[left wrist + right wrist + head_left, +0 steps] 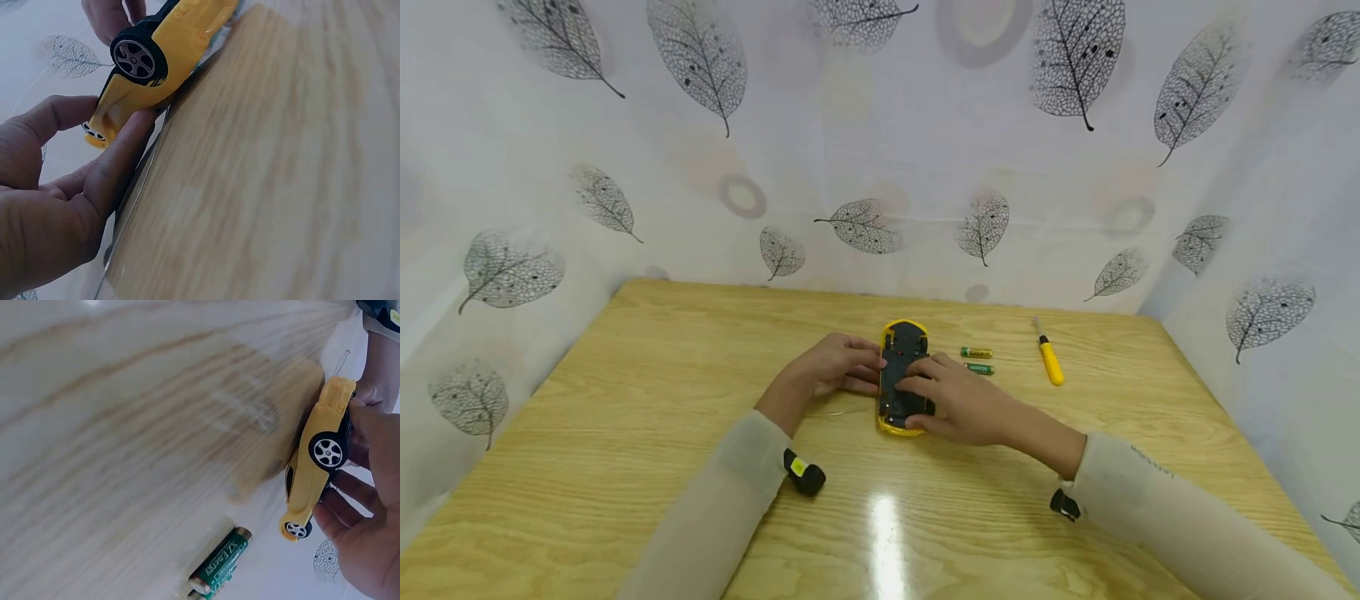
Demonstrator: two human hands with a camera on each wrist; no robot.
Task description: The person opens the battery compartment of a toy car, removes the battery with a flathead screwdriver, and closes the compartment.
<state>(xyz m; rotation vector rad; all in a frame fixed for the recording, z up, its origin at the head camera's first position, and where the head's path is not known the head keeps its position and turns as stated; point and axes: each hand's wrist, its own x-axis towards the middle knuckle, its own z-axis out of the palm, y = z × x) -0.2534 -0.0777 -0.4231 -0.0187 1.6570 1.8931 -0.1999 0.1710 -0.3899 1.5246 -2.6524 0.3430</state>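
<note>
A yellow toy car (891,396) lies upside down on the table, its black underside up and one end toward the far edge. My left hand (838,364) holds its left side; in the left wrist view the thumb and a finger pinch the yellow body near a wheel (135,60). From the right, my right hand (958,400) reaches over the car, its fingertips resting on the underside and the thumb near the close end. The right wrist view shows these loosely bent fingers (344,503) beside the wheels. What lies under the fingertips is hidden.
Two green-and-gold batteries (978,368) lie right of the car. Farther right is a screwdriver (1051,360) with a yellow handle. A thin wire-like piece (835,414) shows near my left hand. Leaf-patterned cloth (880,150) encloses the wooden table (700,333) at the back and sides.
</note>
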